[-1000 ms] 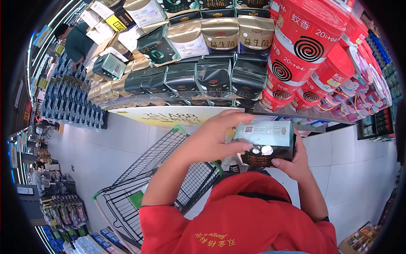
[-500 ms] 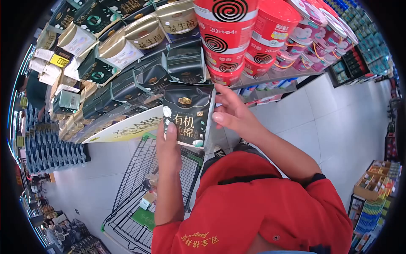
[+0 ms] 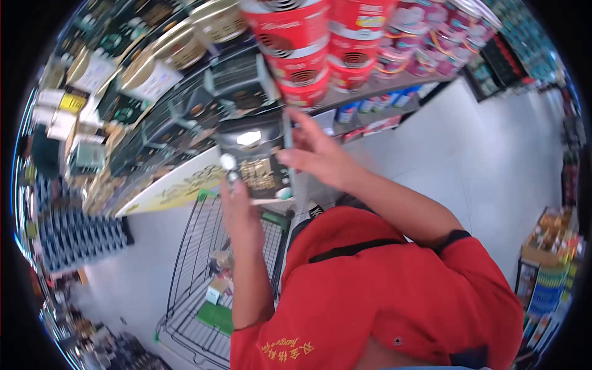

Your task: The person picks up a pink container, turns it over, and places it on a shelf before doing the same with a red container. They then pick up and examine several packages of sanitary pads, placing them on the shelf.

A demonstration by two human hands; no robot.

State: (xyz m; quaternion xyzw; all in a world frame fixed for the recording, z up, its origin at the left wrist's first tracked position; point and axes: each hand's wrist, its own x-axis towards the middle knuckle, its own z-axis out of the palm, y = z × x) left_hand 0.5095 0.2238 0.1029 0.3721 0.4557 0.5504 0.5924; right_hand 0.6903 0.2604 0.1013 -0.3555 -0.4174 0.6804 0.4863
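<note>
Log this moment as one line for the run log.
left hand: holds black soft pack | right hand: grips pack's side | below: black wire shopping cart | view: blurred

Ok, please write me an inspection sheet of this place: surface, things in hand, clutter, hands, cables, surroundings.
Surface: pale tiled floor.
Things in hand: dark package, held upright before the shelves; picture blurred.
Clutter: shopping cart with a few small items inside.
Hands: left hand grips the package's lower edge; right hand holds its right side.
Cables: nothing seen.
Surroundings: red tubs and dark packs on shelves.
</note>
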